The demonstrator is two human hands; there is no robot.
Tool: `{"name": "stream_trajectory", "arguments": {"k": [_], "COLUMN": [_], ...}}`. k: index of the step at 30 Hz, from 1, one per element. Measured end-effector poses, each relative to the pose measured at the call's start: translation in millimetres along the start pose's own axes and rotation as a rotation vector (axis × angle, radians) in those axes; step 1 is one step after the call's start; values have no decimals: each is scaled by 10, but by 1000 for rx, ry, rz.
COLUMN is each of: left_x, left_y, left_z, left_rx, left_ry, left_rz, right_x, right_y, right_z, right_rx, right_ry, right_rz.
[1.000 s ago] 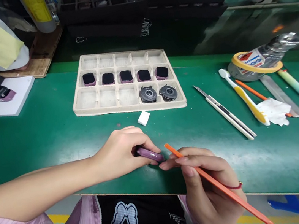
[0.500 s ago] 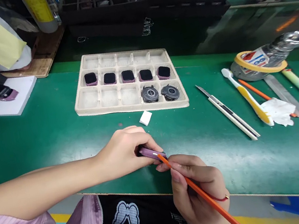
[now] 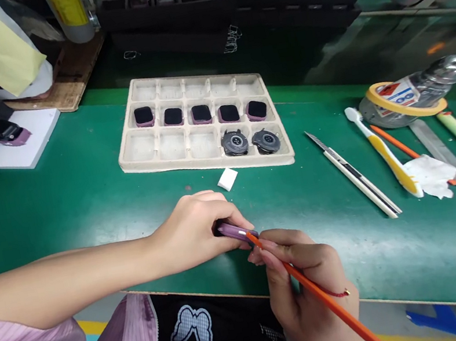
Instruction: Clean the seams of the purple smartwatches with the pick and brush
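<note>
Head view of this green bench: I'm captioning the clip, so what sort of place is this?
Probably a small-electronics assembly or repair bench: a green matted bench, a beige moulded tray of purple square watch cases and round grey watch modules.

The orange pry stick (image 3: 321,293) has swung in — its tip now touches the purple watch (image 3: 236,232).

Near the far edge of the bench (image 3: 235,210), right side: a clear plastic bottle (image 3: 450,68) lying inside a yellow tape roll (image 3: 405,99). Its white label (image 3: 395,95) has red and blue print; a large "8" is legible, with a preceding character, possibly "1". The yellow canister (image 3: 67,8) beyond the far left corner has dark print, too small to read. Any marking on the purple watch case (image 3: 236,232) is likewise unreadable.
</note>
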State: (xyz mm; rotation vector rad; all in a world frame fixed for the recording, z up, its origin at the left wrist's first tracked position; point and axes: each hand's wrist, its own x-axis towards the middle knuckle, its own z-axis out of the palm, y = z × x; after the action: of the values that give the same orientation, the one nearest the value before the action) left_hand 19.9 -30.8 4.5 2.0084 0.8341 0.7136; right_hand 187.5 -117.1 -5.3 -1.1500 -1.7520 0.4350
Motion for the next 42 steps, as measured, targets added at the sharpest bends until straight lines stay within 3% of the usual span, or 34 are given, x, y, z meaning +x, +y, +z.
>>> {"name": "stream_trajectory", "arguments": {"k": [5, 11, 19, 25, 28, 38, 42], "left_x": [-2, -73, -124, -111, -100, -94, -102], "left_y": [-11, 1, -4, 3, 17, 14, 16], "left_z": [1, -62, -69, -91, -101, -106, -101], "left_rx": [-16, -260, -185, -168, -171, -172, -148], "left_ry": [-6, -26, -14, -31, -39, -38, -31], "left_rz": [-17, -209, -105, -143, -145, -138, -105], "right_x": [-64, -77, -3, -14, -15, -40, -41], "right_y": [107, 129, 124, 104, 79, 119, 116], "right_z": [43, 42, 48, 11, -2, 22, 36], "right_rx": [74, 112, 87, 318, 348, 188, 138], "right_ry": [12, 8, -26, 131, 161, 31, 36], "right_rz": [-24, -5, -16, 173, 160, 23, -20]}}
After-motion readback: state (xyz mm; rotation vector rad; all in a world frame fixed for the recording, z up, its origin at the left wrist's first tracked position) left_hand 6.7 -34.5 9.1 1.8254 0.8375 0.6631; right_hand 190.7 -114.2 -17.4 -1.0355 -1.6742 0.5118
